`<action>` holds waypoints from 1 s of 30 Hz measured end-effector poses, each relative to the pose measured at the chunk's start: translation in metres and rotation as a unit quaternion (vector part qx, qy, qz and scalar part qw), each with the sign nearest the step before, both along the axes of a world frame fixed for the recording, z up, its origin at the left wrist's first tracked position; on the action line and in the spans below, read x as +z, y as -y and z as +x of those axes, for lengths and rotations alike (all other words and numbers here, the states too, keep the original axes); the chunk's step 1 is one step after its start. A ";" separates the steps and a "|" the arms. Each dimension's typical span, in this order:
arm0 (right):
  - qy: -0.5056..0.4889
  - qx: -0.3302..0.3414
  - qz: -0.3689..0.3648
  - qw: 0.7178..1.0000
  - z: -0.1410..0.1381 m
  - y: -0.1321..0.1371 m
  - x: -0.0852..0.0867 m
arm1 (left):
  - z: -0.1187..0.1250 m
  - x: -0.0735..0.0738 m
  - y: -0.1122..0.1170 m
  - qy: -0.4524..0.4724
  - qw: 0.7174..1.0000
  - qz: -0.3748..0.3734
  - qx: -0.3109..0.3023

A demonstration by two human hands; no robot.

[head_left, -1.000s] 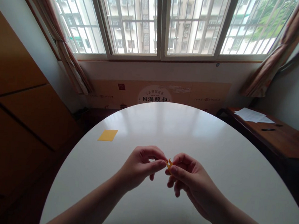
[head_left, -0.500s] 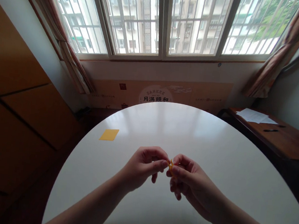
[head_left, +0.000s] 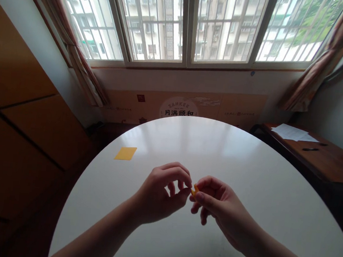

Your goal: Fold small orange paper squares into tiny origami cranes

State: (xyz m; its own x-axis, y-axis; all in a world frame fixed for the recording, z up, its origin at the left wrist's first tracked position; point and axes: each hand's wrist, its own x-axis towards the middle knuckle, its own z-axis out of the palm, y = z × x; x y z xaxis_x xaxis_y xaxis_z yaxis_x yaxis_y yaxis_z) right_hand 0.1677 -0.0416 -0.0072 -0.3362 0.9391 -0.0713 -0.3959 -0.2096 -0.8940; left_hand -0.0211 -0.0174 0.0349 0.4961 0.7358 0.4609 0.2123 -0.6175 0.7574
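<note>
A small folded piece of yellow paper (head_left: 194,190) is held above the white table, near the middle of the head view. My right hand (head_left: 221,200) pinches it between thumb and forefinger, with the other fingers curled below. From the other side, my left hand (head_left: 162,192) brings thumb and forefinger tips together at the paper's left tip. Two small points of the paper stick up between the hands. Part of it is hidden behind my right thumb and fingers.
A flat yellow square of paper (head_left: 126,153) lies on the round white table (head_left: 170,140), toward its far left. At the right, white sheets (head_left: 294,132) rest on a brown wooden table (head_left: 338,160). A barred window and curtains stand beyond.
My left hand has shifted slightly left and turned, its knuckles higher and its fingers more arched. The folded paper has turned a little in my right fingers.
</note>
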 end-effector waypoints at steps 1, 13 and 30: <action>0.008 0.005 0.006 1.000 0.000 0.000 0.000 | -0.001 0.001 0.000 -0.016 0.999 0.031 0.000; 0.018 0.007 0.036 0.999 -0.001 0.001 0.000 | -0.002 0.003 0.001 -0.075 0.958 0.277 0.007; -0.036 -0.045 0.041 0.998 -0.006 0.005 -0.002 | -0.002 0.005 0.005 -0.086 0.913 0.397 0.031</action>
State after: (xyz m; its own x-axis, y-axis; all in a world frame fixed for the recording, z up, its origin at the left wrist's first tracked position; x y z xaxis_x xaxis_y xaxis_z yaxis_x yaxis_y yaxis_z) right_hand 0.1620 -0.0462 -0.0091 -0.2521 0.9673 0.0274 -0.4731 -0.0986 -0.8755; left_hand -0.0231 -0.0228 0.0401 0.5800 0.2325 0.7807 0.3380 -0.9407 0.0290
